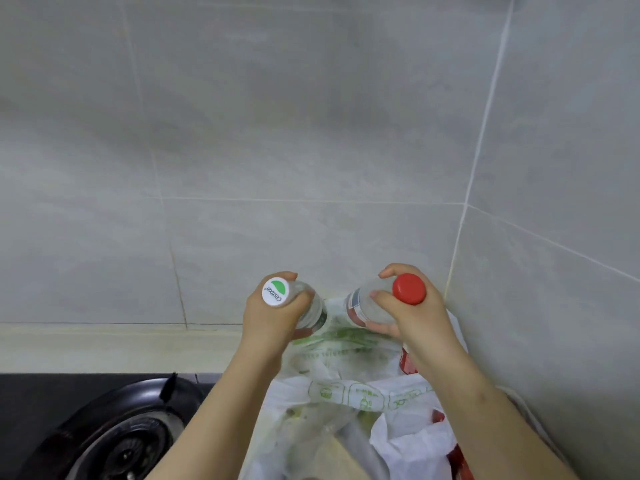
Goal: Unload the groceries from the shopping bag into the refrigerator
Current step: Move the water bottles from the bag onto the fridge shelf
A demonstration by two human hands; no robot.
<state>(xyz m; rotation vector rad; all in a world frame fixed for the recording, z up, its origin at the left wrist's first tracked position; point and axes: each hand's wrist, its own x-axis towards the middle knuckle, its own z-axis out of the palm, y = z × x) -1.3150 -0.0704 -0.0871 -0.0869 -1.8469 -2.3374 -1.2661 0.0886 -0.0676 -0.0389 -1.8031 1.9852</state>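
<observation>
My left hand (268, 323) grips a clear water bottle with a white and green cap (275, 292) around its neck. My right hand (412, 320) grips a second clear bottle with a red cap (408, 289) and a red and blue label. Both bottles are held above the white plastic shopping bag (349, 393) with green print, which stands open on the counter in the corner. Inside the bag I make out a red package (408, 362) and pale wrapped items, mostly hidden by the plastic.
A black gas stove burner (117, 434) sits at the lower left on the beige counter (104, 348). Grey tiled walls (311, 133) meet in a corner just behind and right of the bag. No refrigerator is in view.
</observation>
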